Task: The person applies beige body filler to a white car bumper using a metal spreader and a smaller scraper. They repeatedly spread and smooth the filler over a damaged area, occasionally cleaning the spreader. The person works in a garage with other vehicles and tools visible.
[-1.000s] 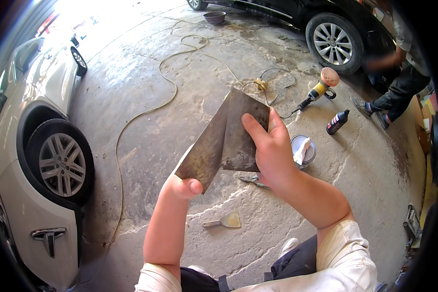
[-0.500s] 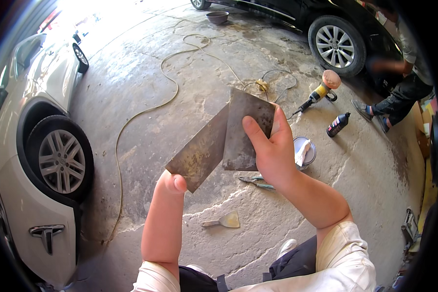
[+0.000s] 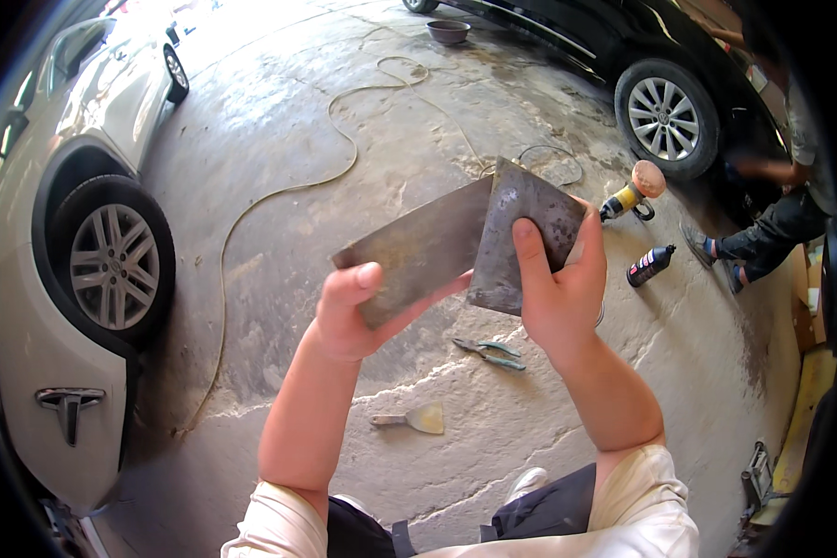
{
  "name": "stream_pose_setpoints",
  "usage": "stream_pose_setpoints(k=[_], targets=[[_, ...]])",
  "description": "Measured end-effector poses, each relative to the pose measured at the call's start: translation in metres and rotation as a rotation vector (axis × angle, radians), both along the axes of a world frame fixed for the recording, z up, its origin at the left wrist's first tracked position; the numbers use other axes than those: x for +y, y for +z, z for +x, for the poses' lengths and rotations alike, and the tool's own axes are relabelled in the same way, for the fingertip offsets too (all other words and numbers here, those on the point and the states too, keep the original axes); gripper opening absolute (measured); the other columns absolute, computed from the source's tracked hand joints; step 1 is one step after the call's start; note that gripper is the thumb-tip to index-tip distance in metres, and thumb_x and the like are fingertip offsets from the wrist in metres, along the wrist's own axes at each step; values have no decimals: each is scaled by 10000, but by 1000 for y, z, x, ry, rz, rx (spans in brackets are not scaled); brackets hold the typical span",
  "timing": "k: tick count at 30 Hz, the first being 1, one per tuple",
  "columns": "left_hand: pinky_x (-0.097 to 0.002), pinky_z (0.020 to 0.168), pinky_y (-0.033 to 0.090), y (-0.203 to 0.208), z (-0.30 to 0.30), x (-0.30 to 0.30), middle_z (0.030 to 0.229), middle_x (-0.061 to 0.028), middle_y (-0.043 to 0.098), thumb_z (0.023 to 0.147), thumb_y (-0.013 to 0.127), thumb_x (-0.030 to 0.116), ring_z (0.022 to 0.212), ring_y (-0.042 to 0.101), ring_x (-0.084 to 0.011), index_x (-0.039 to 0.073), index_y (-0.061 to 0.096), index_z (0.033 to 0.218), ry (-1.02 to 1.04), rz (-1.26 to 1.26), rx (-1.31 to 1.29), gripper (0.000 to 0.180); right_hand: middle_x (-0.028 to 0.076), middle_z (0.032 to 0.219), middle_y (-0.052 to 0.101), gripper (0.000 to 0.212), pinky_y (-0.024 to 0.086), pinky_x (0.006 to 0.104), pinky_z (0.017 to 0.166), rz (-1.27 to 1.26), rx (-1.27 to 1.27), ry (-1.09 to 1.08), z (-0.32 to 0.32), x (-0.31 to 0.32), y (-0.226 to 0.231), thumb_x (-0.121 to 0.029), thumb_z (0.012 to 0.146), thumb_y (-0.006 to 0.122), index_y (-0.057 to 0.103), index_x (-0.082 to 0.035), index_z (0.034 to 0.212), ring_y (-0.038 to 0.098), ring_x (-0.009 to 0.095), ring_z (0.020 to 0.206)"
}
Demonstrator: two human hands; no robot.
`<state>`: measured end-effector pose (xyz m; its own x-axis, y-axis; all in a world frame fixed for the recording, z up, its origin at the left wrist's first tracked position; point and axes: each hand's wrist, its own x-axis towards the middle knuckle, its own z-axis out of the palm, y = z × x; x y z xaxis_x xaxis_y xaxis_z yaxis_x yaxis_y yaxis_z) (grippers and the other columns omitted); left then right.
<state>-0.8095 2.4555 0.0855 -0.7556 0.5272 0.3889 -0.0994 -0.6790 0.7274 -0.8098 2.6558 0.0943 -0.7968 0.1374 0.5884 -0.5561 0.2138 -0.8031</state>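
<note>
My left hand (image 3: 344,312) grips a flat, rectangular metal sheet (image 3: 418,246) at its lower left end, thumb on the face and fingers stretched beneath. My right hand (image 3: 567,288) pinches a second, darker metal sheet (image 3: 499,265), with its thumb on the stained front and its other fingers behind. The right sheet's edge overlaps the far end of the left sheet; whether they touch I cannot tell. Both are held up above the concrete floor. Below them lie pliers (image 3: 498,353) with teal handles and a putty knife (image 3: 426,418) with a pale blade.
A white car (image 3: 74,335) stands at left, a black car (image 3: 567,33) at far right. A polisher (image 3: 628,197), a dark bottle (image 3: 650,266), a long hose (image 3: 242,223) and a basin (image 3: 448,33) are on the floor. Another person's leg (image 3: 763,232) shows at right.
Both hands have shifted: the right sheet has moved right, and the left sheet has swung to a flatter angle. More of my left hand's fingers now show. The view has turned slightly.
</note>
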Motion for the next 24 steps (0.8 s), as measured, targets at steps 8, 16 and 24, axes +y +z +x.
stream_pose_setpoints(k=[8,16,24], targets=[[-388,1069,367,-7,3,0,1372,-133,526,850,650,511,1273,479,-245,-45,444,1392,54,-233,53,803,138,831,687,299,531,290,604,188,35,28,15,-7,2,-108,912,665,451,-4,1094,700,181,721],[-347,950,429,-17,7,-2,1190,-76,594,872,664,458,1109,522,-184,-24,540,1268,-6,-364,50,636,125,787,680,318,517,287,550,260,59,91,30,-16,7,-75,886,681,439,-12,1082,694,176,648],[-329,898,455,-12,11,8,1096,-64,627,882,682,385,1026,546,-162,-2,584,1206,-10,-424,39,514,127,792,681,340,533,309,585,231,61,198,32,-21,-1,-88,869,699,441,-16,1079,709,212,680]])
